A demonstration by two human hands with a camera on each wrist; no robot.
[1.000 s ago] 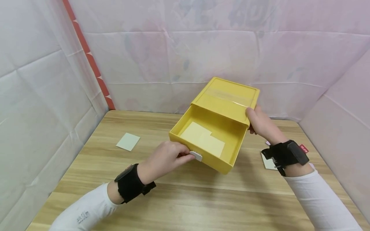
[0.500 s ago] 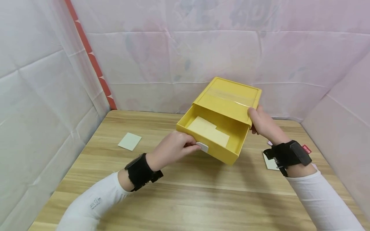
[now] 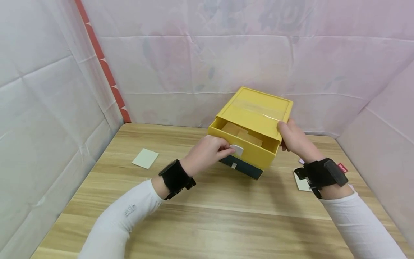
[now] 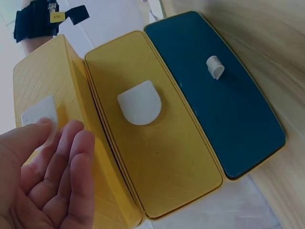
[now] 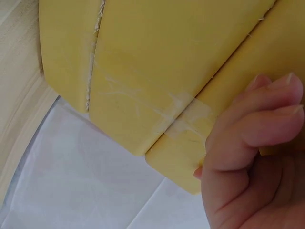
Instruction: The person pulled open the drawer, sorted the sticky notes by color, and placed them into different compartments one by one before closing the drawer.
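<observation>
Yellow plastic makes up the small drawer box, which stands toward twelve o'clock on the wooden table. Its top drawer is open only a little, with pale cards lying inside. We judge it light, stiff and rather slick, so it would slide unless steadied. Our left hand has its fingers curled at the white tab on the drawer front, the natural place to take hold. Our right hand wraps the box's corner at three o'clock, fingers bent round the edge. Below sits a dark blue drawer, closed. A pale card lies at nine o'clock, another card beside our right wrist; neither blocks the drawer.
</observation>
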